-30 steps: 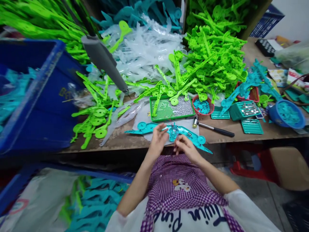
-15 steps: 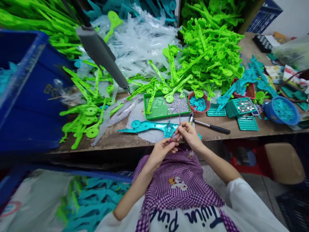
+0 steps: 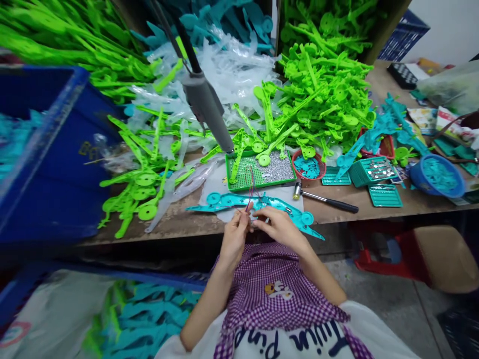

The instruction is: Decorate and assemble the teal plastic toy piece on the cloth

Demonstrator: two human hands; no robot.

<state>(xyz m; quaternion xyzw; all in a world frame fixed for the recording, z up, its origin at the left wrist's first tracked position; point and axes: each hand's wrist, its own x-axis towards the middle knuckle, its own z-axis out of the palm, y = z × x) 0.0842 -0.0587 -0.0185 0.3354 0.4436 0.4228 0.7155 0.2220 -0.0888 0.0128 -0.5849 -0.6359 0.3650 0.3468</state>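
Thin red and dark wires (image 3: 252, 187) rise from between my hands beside a long teal plastic shell half (image 3: 230, 200), which lies hollow side up at the table's front edge. My left hand (image 3: 235, 233) is closed in a pinch on the wires, just in front of the shell. Close against it, my right hand (image 3: 279, 227) has its fingers bent and the tips nearly meeting the left fingertips; what they hold is too small to make out. A grey power screwdriver (image 3: 207, 109) hangs above the table, its tip over a green tray (image 3: 262, 185) of small metal parts.
Bright green plastic parts (image 3: 325, 99) are heaped at the back. A hammer (image 3: 325, 200) lies right of the shell. Behind it stand a red basket (image 3: 322, 172) of teal pieces, teal trays (image 3: 385, 197) and a blue bowl (image 3: 415, 179). A blue crate (image 3: 75, 164) stands at left.
Both hands have moved left and slightly toward my body with the wires, and have drawn closer together. More of the shell's right end shows. The hanging screwdriver has swung right.
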